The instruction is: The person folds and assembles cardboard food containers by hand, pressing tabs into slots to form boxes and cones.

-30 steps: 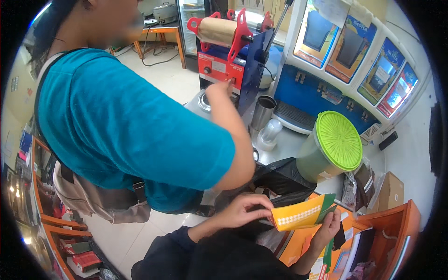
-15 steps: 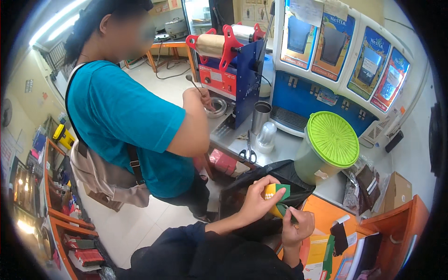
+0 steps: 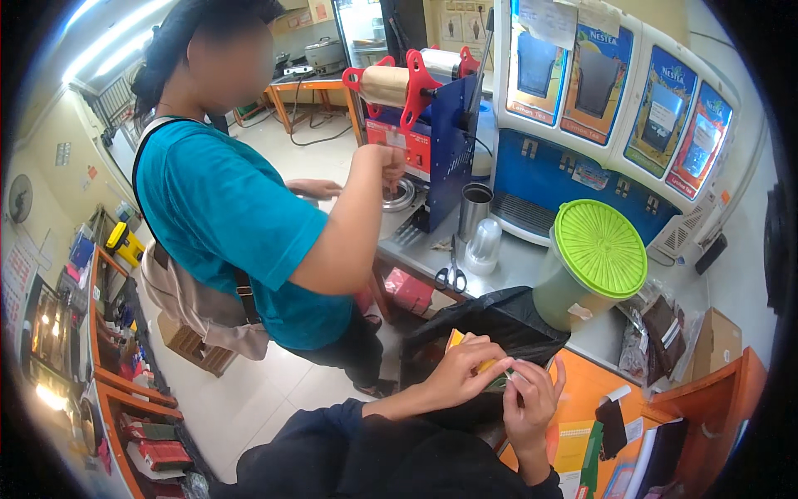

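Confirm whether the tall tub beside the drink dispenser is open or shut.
Shut: the green lid covers the whole top of the tub.

Own hands (image 3: 459, 376): two
Held packet (image 3: 455, 340): one
Co-worker (image 3: 229, 204): one
Scissors (image 3: 451, 278): one pair
Tumbler (image 3: 475, 214): one
Lidded tub (image 3: 555, 284): one
Dispenser (image 3: 540, 187): one
Dispenser panels (image 3: 596, 71): four
Sealer rolls (image 3: 386, 86): two

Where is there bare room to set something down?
Orange surface: a patch between the right hand and the black object. Metal counter: a strip between the clear cup and the green-lidded tub. Crowded: lower right, around the yellow card.
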Demonstrator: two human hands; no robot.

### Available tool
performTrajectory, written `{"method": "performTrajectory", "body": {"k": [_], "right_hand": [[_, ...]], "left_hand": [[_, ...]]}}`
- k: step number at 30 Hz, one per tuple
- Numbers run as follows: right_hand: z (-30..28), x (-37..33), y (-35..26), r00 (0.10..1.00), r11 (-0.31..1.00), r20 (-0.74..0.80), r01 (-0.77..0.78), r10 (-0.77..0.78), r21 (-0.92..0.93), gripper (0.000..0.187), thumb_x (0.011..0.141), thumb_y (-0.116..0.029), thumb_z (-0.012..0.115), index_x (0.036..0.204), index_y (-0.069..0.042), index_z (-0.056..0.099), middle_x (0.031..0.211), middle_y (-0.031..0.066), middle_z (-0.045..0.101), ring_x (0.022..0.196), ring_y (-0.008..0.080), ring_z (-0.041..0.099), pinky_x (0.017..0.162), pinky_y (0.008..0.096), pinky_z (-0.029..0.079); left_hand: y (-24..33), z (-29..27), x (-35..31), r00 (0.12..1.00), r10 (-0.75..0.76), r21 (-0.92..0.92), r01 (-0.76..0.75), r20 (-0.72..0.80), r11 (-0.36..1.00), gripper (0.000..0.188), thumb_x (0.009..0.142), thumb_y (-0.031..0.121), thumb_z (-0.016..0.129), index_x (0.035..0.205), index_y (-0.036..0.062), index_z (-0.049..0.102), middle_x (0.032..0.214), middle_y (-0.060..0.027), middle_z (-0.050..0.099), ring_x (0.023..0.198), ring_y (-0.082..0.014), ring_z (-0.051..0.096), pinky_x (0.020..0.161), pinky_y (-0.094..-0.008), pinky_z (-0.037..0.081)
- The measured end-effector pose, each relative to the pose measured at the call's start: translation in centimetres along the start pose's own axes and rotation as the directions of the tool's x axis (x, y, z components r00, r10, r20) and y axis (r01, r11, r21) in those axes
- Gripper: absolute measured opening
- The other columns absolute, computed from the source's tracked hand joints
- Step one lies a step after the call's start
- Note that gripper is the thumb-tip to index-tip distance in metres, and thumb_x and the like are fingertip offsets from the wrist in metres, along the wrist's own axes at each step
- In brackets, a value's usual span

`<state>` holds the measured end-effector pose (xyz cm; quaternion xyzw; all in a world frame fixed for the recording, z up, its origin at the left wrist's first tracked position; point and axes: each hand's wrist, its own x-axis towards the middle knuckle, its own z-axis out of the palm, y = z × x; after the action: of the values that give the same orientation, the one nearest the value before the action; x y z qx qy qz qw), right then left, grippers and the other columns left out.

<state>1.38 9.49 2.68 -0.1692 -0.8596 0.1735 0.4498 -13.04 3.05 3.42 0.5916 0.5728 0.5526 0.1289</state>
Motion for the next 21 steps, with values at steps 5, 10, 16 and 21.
{"method": "performTrajectory", "body": {"k": [5,10,16,21], "right_hand": [[-0.2,0.7,0.1,0.975,0.93,0.137,-0.208,0.173,0.304,0.017,0.069,0.005,0.064,0.08,-0.005,0.056,0.083,0.0071,0.06,0.081,0.0216,0.06,0.099,0.0484,0.033],[-1.6,1.7,0.8,0.768,0.411,0.536,-0.64,0.351,0.649,0.022,0.067,0.007,0.067,0.084,0.001,0.055,0.086,0.0077,0.059,0.079,0.0142,0.059,0.092,0.0403,0.041],[-1.1,0.3,-0.1,0.962,0.906,0.059,-0.273,0.268,0.324,0.04,0.065,0.001,0.069,0.099,0.001,0.049,0.101,0.0131,0.054,0.093,0.0232,0.054,0.086,0.0364,0.041],[-0.1,-2.0,-1.5,0.771,0.558,-0.089,-0.371,0.631,0.742,0.032,0.08,-0.01,0.055,0.108,0.001,0.043,0.112,0.0156,0.044,0.109,0.0234,0.043,0.093,0.0361,0.032]], "left_hand": [[-0.1,-1.1,-0.4,0.992,0.116,0.018,-0.117,0.052,0.993,0.014,0.081,0.017,0.063,0.078,0.004,0.062,0.067,-0.0043,0.051,0.064,-0.0191,0.046,0.061,-0.0309,0.031],[1.2,-1.9,-1.0,0.951,0.268,-0.043,-0.264,0.153,0.963,0.016,0.074,0.019,0.071,0.078,0.0064,0.062,0.067,-0.0023,0.05,0.066,-0.0173,0.047,0.061,-0.0302,0.03],[0.3,-2.0,-2.1,0.927,0.349,0.183,-0.323,-0.139,0.929,0.012,0.071,0.015,0.073,0.076,0.0087,0.063,0.065,0.0003,0.051,0.061,-0.015,0.048,0.061,-0.0277,0.031],[0.4,-0.2,-3.4,0.648,0.737,0.503,-0.581,-0.19,0.64,0.024,0.062,0.018,0.079,0.081,0.0113,0.066,0.07,0.0081,0.054,0.063,-0.0067,0.049,0.055,-0.021,0.032]]}}
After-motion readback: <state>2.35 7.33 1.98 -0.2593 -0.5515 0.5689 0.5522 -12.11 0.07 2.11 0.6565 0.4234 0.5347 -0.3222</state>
